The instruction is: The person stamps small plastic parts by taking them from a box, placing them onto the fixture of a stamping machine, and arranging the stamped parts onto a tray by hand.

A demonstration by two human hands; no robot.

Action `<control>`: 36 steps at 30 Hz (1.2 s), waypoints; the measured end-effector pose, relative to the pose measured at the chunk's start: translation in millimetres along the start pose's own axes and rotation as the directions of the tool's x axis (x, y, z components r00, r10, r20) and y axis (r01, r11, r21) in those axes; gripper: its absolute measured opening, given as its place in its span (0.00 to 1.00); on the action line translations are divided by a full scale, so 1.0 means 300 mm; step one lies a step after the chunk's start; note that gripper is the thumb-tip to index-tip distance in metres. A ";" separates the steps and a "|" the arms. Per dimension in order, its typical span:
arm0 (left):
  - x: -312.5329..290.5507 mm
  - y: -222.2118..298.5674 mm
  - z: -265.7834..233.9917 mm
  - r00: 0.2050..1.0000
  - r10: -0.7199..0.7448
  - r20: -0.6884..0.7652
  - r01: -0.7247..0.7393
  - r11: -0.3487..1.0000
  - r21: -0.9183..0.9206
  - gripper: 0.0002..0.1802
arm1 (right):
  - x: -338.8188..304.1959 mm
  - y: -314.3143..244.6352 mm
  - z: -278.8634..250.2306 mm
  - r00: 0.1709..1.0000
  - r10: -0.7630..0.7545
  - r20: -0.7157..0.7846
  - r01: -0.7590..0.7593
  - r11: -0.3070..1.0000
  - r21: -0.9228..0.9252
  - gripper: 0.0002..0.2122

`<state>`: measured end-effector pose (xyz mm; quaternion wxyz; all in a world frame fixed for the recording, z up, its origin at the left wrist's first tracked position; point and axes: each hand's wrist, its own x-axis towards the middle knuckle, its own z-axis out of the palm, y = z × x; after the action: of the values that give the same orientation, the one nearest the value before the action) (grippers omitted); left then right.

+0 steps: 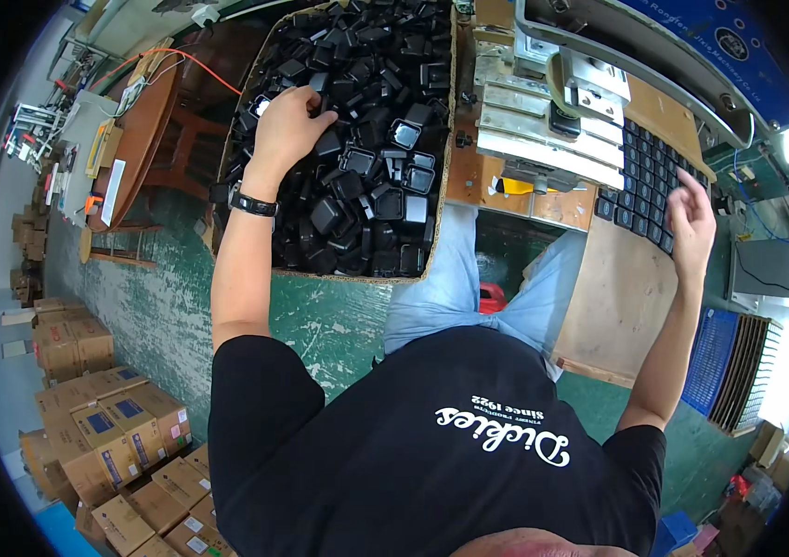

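My left hand [292, 135], a dark band on its wrist, reaches into a large cardboard box [451, 139] heaped with black square plastic caps [327, 215]. Its thumb and forefinger are apart above the pile; the other fingertips are partly hidden, and no cap shows clearly in its grasp. Over on the right, my right hand [690, 223] rests at the edge of neat rows of black caps [640, 176] on a wooden board [619, 288]. Those fingers are loosely bent and apart, touching or just above the outermost caps. Between the hands stands a metal machine fixture [552, 125], with a black cap [564, 123] under its head.
A yellow-handled tool [515, 187] lies below the fixture. A curved metal bar [636, 70] crosses in front of the blue machine [691, 28]. Brown cartons [125, 432] are stacked at the lower left. Blue crates [712, 357] stand at the right, and a wooden table [139, 130] at the left.
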<state>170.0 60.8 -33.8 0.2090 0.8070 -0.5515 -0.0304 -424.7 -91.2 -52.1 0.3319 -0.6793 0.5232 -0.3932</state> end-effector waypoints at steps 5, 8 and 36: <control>-0.029 0.069 -0.007 0.993 0.024 -0.111 -0.036 0.994 -0.104 0.13 | -0.029 -0.275 0.218 0.965 -0.222 0.139 0.181 0.949 0.257 0.19; -0.040 0.154 0.002 0.974 0.091 -0.208 -0.113 0.989 -0.095 0.11 | 0.036 -0.353 0.310 0.922 -0.278 0.270 0.267 0.961 0.076 0.24; -0.139 0.690 0.214 0.549 0.835 -0.021 -0.823 0.537 -0.186 0.36 | -0.236 0.153 0.285 0.970 0.240 0.040 -0.113 0.587 -0.802 0.34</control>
<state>-45.9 16.0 -23.1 0.2483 0.4263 -0.8698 -0.0044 -380.1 -29.8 -145.1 0.0702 -0.7267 0.6825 -0.0352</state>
